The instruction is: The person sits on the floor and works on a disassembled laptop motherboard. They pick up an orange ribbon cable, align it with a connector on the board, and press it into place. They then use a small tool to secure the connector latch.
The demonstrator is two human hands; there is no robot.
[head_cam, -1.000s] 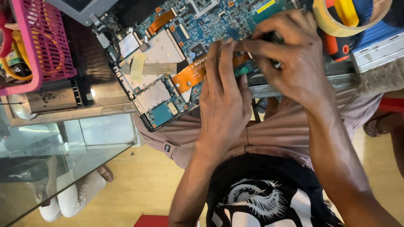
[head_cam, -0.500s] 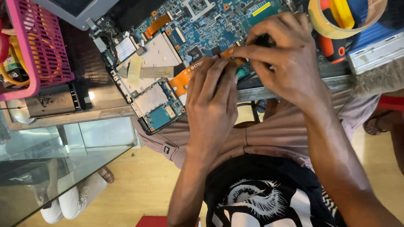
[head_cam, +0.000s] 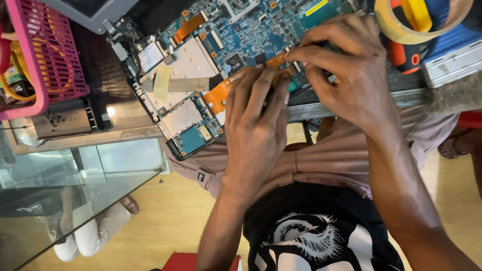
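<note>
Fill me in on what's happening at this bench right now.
A person is bent over an opened laptop's blue circuit board at the edge of the table. The left hand presses its fingertips on a flat orange ribbon cable, while the right hand pinches at the cable's end by its connector. A pink plastic basket sits to one side, and a roll of tan tape with screwdrivers to the other.

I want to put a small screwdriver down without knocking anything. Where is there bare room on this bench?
Little room. The one bare patch is the dark strip between the pink basket and the blue circuit board. Both hands, left and right, crowd the orange ribbon cable; the tape roll and tools fill the right.
</note>
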